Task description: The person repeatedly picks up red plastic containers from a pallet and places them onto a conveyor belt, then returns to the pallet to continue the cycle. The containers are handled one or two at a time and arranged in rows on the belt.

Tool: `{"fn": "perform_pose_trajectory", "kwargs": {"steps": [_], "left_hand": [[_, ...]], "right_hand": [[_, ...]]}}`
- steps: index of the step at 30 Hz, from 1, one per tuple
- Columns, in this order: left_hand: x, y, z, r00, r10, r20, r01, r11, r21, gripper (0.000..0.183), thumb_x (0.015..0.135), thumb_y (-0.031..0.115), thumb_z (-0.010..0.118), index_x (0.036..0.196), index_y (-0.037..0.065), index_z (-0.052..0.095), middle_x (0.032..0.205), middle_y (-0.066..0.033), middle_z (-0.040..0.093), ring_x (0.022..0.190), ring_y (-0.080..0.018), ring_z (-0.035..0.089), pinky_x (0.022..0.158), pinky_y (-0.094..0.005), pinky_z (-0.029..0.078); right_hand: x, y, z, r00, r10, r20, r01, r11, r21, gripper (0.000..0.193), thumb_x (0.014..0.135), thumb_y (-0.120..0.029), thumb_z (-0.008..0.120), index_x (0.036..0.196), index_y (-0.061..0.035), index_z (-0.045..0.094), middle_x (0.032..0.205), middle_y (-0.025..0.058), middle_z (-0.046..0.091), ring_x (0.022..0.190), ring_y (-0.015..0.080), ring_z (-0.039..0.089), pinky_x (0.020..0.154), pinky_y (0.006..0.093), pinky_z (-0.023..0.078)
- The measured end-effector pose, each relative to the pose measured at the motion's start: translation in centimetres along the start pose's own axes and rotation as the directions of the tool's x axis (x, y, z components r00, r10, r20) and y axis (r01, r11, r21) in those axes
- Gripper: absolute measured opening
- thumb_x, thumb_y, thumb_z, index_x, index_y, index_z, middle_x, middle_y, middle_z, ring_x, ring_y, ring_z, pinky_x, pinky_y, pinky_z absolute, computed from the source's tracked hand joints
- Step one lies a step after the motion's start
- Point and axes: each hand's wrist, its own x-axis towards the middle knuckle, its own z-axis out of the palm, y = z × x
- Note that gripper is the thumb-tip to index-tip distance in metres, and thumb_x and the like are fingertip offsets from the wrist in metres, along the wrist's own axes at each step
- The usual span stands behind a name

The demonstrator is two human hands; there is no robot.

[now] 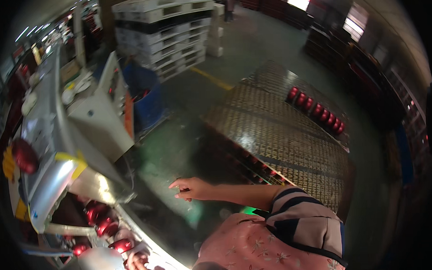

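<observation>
My right hand (191, 189) is out over the floor, its index finger stretched out and thumb apart, with nothing in it. At the lower left, my left hand (140, 269) is at the brightly lit line, its fingers closed on a glossy red round piece (142, 257); blur and glare hide the piece's exact kind. Beside it on the line sit more red round pieces (107, 227), partly under a metal hood (52, 188). A pale, blurred disc shape (101, 259) lies close to that hand.
A large rack of wire-like holders (278, 127) stands at right, with a row of red round pieces (316, 110) on it. White pallets (163, 33) are stacked behind a blue barrel (147, 102). A white cabinet (97, 121) with an open door adjoins the line.
</observation>
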Motion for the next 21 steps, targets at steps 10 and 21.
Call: {"fn": "perform_pose_trajectory", "kwargs": {"steps": [10, 21], "left_hand": [[2.1, 5.3, 25.6, 0.497, -0.256, 0.829, 0.231, 0.960, 0.158, 0.023, 0.081, -0.003, 0.067, 0.104, -0.001, 0.067, 0.083, -0.0030, 0.066, 0.071, -0.0067, 0.059, 0.060, -0.0189, 0.044], [-6.0, 5.5, 45.5, 0.032, -0.285, 0.958, 0.097, 0.955, 0.280, 0.024, 0.083, 0.001, 0.069, 0.107, 0.002, 0.068, 0.081, -0.0005, 0.066, 0.069, -0.0062, 0.056, 0.059, -0.0202, 0.042]], "right_hand": [[-19.4, 5.0, -12.7, 0.662, 0.239, -0.711, -0.223, 0.968, 0.117, 0.043, 0.087, -0.020, 0.071, 0.126, -0.0066, 0.056, 0.077, 0.0045, 0.063, 0.067, 0.0117, 0.062, 0.060, 0.0287, 0.053], [-45.8, 14.7, -14.9, -0.161, 0.479, -0.863, -0.164, 0.849, 0.503, 0.057, 0.082, -0.016, 0.077, 0.131, -0.0050, 0.050, 0.088, 0.0038, 0.065, 0.077, 0.0107, 0.061, 0.059, 0.0233, 0.050]]}}
